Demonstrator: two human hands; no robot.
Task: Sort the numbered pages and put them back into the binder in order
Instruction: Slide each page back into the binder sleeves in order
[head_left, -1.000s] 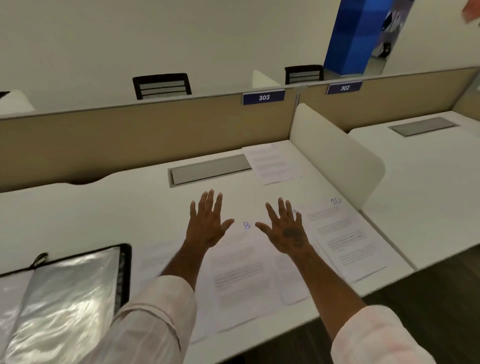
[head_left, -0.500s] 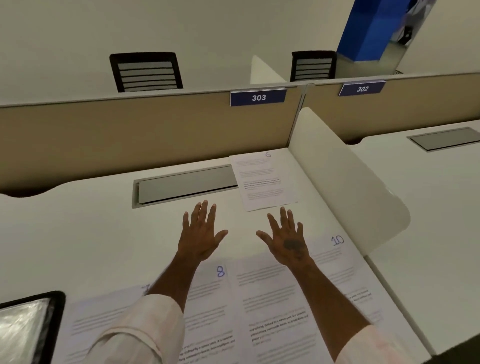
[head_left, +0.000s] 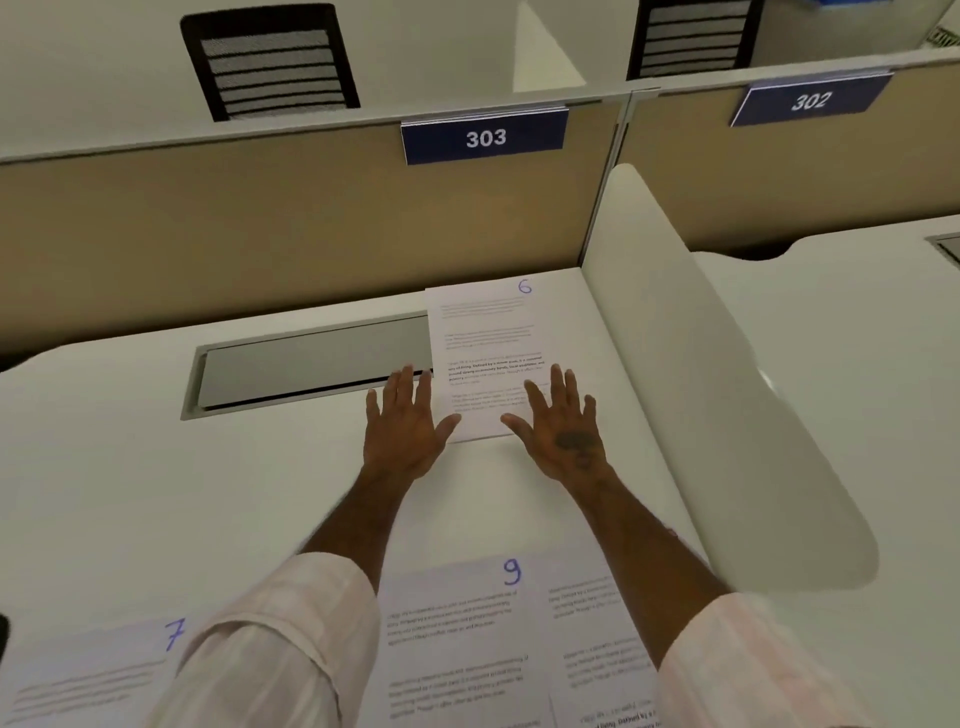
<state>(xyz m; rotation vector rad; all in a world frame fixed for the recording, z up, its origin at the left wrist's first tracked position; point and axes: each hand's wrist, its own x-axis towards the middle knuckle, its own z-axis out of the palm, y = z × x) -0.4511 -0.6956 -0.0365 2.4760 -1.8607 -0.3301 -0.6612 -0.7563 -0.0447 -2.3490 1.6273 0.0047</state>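
Held the left hand (head_left: 402, 423) open and flat, fingers straight and slightly spread, gripping nothing, over the white desk top (head_left: 156, 493), thumb at the near left corner of the white printed page marked with a blue 6 (head_left: 483, 332). Held the right hand (head_left: 563, 431) open too, empty, fingers over that page's near right part; could not tell whether touching or hovering. Found that page lying flat at the desk's far right, its left edge over the grey recessed cable flap (head_left: 311, 364), near the white rounded side divider (head_left: 701, 389). Saw the white printed page marked 7 (head_left: 88, 675) and the white printed page marked 9 (head_left: 457, 639) lying along the near edge, well apart from page 6.
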